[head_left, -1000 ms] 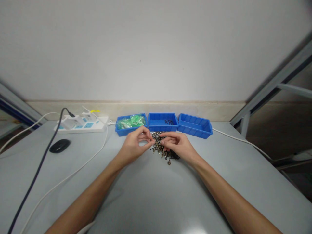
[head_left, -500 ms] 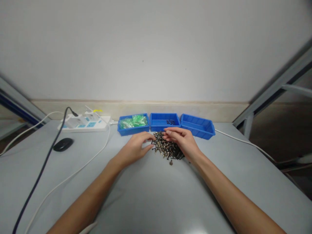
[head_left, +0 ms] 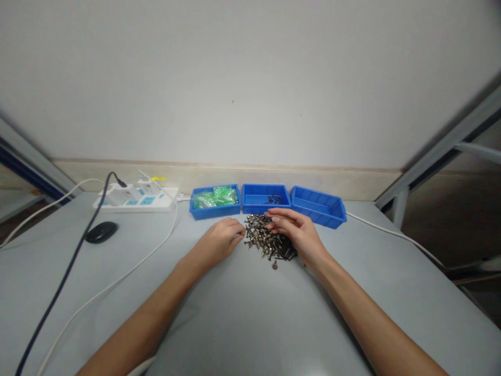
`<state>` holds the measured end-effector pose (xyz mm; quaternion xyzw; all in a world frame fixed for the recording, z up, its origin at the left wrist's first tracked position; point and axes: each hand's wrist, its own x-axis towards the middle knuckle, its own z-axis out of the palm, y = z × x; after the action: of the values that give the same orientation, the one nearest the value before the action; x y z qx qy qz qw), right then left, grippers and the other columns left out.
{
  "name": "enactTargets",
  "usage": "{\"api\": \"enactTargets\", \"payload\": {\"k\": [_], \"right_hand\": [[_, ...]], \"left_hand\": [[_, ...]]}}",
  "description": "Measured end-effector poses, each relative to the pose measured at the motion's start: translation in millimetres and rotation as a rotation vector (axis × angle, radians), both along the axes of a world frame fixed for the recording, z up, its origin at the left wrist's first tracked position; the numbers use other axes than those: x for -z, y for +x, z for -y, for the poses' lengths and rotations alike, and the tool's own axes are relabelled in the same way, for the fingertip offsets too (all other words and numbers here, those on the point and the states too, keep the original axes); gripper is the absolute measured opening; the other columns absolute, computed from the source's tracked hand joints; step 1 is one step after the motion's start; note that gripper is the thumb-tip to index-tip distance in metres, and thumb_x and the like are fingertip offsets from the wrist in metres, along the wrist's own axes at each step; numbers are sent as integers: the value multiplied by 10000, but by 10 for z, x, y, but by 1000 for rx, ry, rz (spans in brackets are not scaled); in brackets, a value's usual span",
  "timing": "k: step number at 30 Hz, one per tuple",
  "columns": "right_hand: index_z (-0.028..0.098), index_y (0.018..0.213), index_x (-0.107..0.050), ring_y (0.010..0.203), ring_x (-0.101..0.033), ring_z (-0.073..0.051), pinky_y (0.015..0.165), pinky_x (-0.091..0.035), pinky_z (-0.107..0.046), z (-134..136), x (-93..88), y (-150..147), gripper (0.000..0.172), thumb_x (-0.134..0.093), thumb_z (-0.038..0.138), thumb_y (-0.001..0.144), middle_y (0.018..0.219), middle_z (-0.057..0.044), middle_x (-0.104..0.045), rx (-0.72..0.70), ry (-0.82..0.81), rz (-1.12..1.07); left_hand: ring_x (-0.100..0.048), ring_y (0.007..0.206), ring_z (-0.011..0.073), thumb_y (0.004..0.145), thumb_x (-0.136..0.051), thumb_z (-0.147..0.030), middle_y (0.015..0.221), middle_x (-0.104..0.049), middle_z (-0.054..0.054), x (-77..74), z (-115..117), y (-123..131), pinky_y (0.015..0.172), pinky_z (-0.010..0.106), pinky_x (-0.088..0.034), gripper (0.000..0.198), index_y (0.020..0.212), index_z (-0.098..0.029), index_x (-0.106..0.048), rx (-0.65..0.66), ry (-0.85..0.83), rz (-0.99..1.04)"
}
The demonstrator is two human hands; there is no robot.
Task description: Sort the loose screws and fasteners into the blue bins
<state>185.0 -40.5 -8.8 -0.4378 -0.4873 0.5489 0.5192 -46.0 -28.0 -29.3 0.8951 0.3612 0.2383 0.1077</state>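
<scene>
A heap of mixed small screws [head_left: 266, 243], brassy and dark, lies on the grey table between my hands. At its left edge is my left hand [head_left: 221, 239], thumb and fingertips pressed together; whatever they pinch is too small to make out. My right hand [head_left: 299, 232] hovers over the heap's right side, fingers curved and thumb apart from the index finger, with nothing visible between them. One loose screw [head_left: 274, 265] sits just in front of the heap. Behind it, a blue middle bin [head_left: 254, 209] contains several dark screws [head_left: 274, 199] at its right end.
A left blue bin [head_left: 215, 213] holds green-and-clear plastic packets [head_left: 224, 195]. A right blue bin [head_left: 319, 209] stands angled beside the middle one. Further left are a white power strip [head_left: 164, 201] with plugs and cables, and a black mouse [head_left: 102, 232]. The wall [head_left: 250, 104] rises behind.
My left hand's thumb and fingers have closed together and drawn slightly left from the heap. My right hand has shifted slightly to the right, still above the screws.
</scene>
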Motion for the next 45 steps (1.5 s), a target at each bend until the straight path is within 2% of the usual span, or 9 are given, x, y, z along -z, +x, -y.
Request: {"api": "enactTargets", "payload": {"k": [7, 15, 21, 24, 27, 30, 33, 37, 45], "right_hand": [[186, 916, -750, 744, -710, -175, 696, -537, -296, 13, -31, -34, 273, -763, 365, 710, 942, -88, -775, 8, 5, 56], [173, 881, -746, 651, -691, -157, 664, -549, -284, 3, 53, -57, 219, -741, 271, 685, 794, -56, -757, -27, 30, 96], [174, 970, -745, 720, -695, -160, 696, -550, -283, 47, 48, -74, 288, -771, 304, 714, 841, -57, -748, -117, 70, 173], [173, 991, -745, 751, -713, -168, 727, -557, -294, 89, 13, -100, 358, -816, 345, 685, 879, -67, -759, -196, 6, 91], [161, 889, -755, 665, -699, -156, 689, -557, -289, 104, -8, -119, 317, -837, 369, 665, 737, -45, -746, -203, -49, -2], [161, 852, -760, 603, -674, -147, 667, -555, -294, 53, -22, -121, 287, -841, 364, 666, 653, -28, -725, -159, -56, -31], [187, 990, -756, 824, -729, -198, 842, -559, -352, -52, -43, -112, 361, -838, 346, 677, 881, -71, -777, -49, 0, -91], [270, 1302, -610, 1159, -654, -251, 1059, -459, -428, -144, -43, -82, 632, -818, 297, 705, 1279, -99, -677, 37, 81, -165], [221, 1187, -647, 919, -724, -222, 941, -530, -416, -41, 32, 8, 484, -777, 287, 726, 1163, -114, -719, 41, 16, -141]], "left_hand": [[-607, 760, 132, 841, -554, -51, 796, -632, -7, -82, 22, 15, 719, 247, -469, 135, 884, -179, -564, -154, -60, 212], [-704, 760, 155, 776, -682, -136, 795, -722, 9, -122, 28, 118, 685, 239, -523, 167, 902, -182, -583, -284, -286, 505], [-713, 803, 164, 773, -735, -219, 805, -718, 14, -167, 84, 200, 738, 253, -543, 205, 893, -180, -573, -240, -376, 718], [-708, 800, 157, 772, -752, -236, 801, -715, 13, -220, 116, 236, 766, 257, -549, 225, 875, -179, -561, -179, -405, 769], [-694, 774, 148, 787, -743, -245, 814, -712, 18, -249, 133, 238, 763, 260, -553, 198, 878, -172, -583, -142, -356, 707], [-670, 762, 147, 810, -708, -209, 835, -714, 20, -204, 112, 180, 715, 257, -532, 111, 892, -174, -642, -144, -206, 456], [-654, 779, 160, 822, -669, -160, 866, -726, 18, -86, 63, 96, 734, 286, -520, 119, 937, -192, -678, -148, -77, 237], [-645, 785, 171, 823, -613, -107, 879, -729, 31, 40, 12, 30, 780, 315, -516, 135, 906, -188, -683, -136, -6, 139], [-645, 800, 154, 784, -572, -28, 847, -690, 13, 11, 34, 63, 750, 271, -512, 253, 974, -178, -643, -155, -105, 219]]}}
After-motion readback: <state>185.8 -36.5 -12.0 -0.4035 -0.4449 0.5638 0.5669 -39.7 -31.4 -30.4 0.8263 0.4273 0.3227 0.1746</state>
